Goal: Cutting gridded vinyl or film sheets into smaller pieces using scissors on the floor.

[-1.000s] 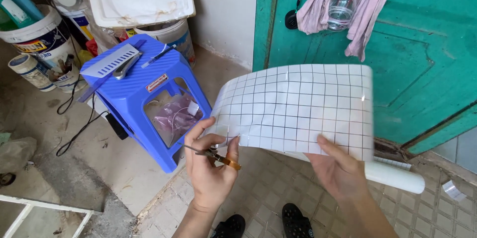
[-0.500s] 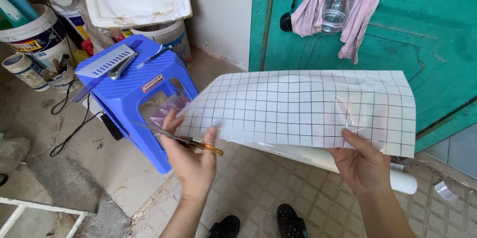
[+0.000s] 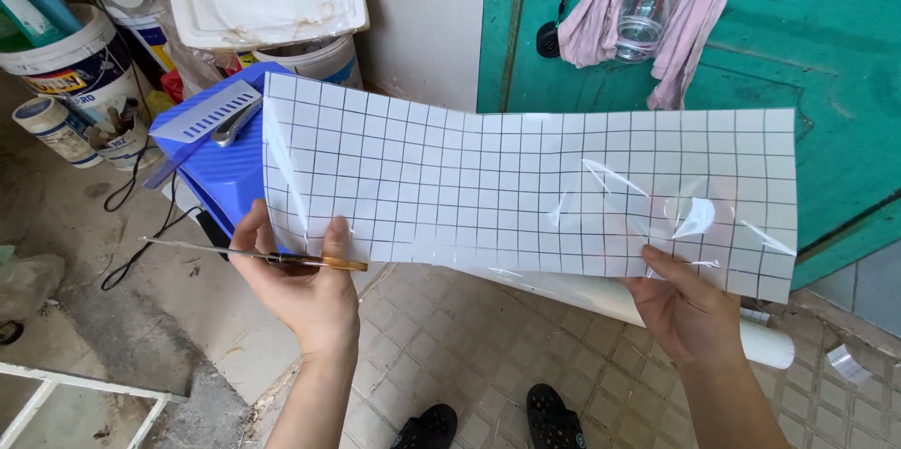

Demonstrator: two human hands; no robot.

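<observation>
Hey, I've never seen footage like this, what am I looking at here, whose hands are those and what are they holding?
There is no machine here. The picture comes from a camera worn on a person's head, looking down, so the two bare hands are that person's own, and their dark sandals show at the bottom.

Both hands hold up a wide gridded sheet, white with dark lines, with a glossy clear film wrinkled near its right end. The left hand pinches the lower left edge and also carries thin scissors across its fingers. The right hand grips the lower right edge.

Behind the sheet stands a blue plastic stool with tools on top. Paint buckets sit at the left, a green door at the right, and a white roll lies on the tiled floor.
</observation>
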